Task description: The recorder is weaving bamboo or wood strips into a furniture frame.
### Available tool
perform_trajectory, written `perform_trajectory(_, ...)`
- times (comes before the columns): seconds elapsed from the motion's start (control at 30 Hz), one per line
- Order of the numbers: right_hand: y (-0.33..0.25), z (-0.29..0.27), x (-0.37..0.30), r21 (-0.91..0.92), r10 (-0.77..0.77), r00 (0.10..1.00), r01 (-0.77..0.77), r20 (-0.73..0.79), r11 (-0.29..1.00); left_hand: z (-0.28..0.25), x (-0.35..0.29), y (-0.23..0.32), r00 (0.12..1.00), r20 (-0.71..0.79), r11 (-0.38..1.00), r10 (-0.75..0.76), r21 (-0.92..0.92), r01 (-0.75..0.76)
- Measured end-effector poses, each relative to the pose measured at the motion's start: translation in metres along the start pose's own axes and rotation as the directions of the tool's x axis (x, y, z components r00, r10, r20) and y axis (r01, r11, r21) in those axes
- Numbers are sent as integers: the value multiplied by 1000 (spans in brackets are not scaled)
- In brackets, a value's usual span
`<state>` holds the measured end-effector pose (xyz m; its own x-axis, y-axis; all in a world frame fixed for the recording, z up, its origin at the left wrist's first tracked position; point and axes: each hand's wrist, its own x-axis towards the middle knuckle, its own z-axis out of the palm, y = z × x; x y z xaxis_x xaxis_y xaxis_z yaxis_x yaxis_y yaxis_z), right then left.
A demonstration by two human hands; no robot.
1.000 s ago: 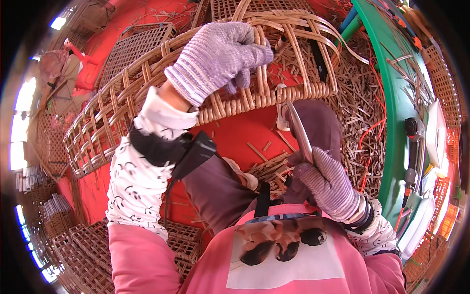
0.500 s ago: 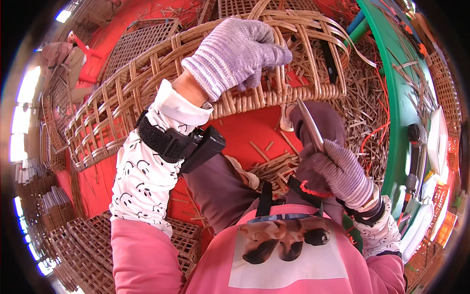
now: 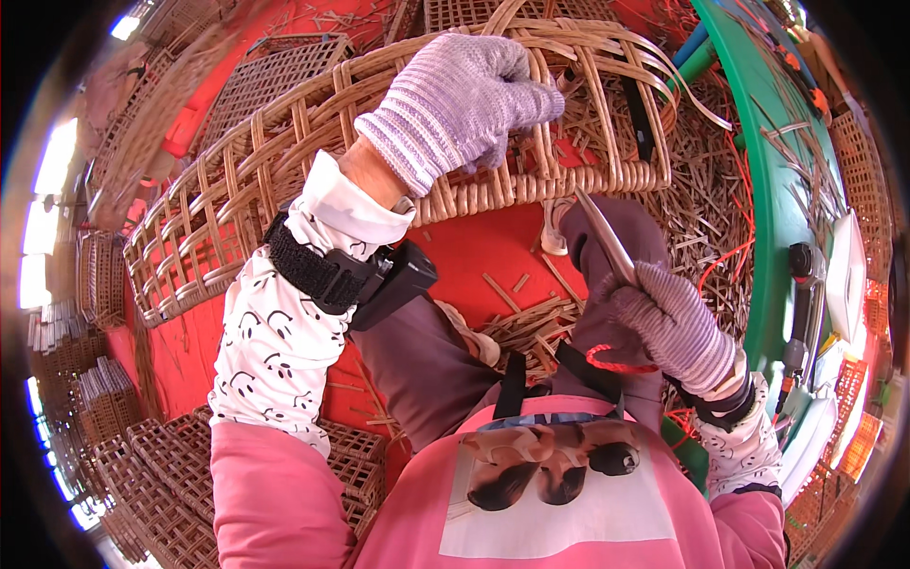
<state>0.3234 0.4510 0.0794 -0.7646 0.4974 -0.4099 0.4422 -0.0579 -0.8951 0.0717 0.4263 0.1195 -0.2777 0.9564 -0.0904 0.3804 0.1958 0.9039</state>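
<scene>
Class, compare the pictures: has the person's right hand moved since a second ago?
Yes: in this view, the right hand has shifted slightly right, closer to the green table.

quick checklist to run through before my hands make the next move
1. Left hand closed on the wicker panel: ok
2. Right hand gripping the pointed metal tool: ok
3. Both hands gloved: ok
4. Tool tip clear of the panel's rim: cannot tell, they meet in this view
5. Wicker scraps cleared away: not ok, heaped beyond the right knee
</scene>
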Motion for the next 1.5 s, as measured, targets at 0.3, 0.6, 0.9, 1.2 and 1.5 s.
perform_trajectory(0.3, -26, -24, 7, -88, 222, 968, -213, 114, 973, 2, -5, -2, 1000, -12, 1000, 21, 3, -21)
perform_trajectory(0.6, -52, -47, 26, -629, 57, 989, 43, 138, 777, 2, -7, -5, 999, -40, 999, 35, 14, -35)
perform_trajectory(0.9, -44, -34, 18, -934, -431, 903, 159, 5, 322, 2, -8, -6, 997, -64, 998, 50, 37, -47)
perform_trajectory(1.2, -14, -20, 41, -875, -620, 784, 324, 36, 360, 0, -7, -10, 981, -74, 984, 178, -5, -179)
perform_trajectory(1.5, 31, 5, 65, -279, -422, 894, 370, -153, 886, 1, -8, -11, 987, -129, 991, 93, -87, -104)
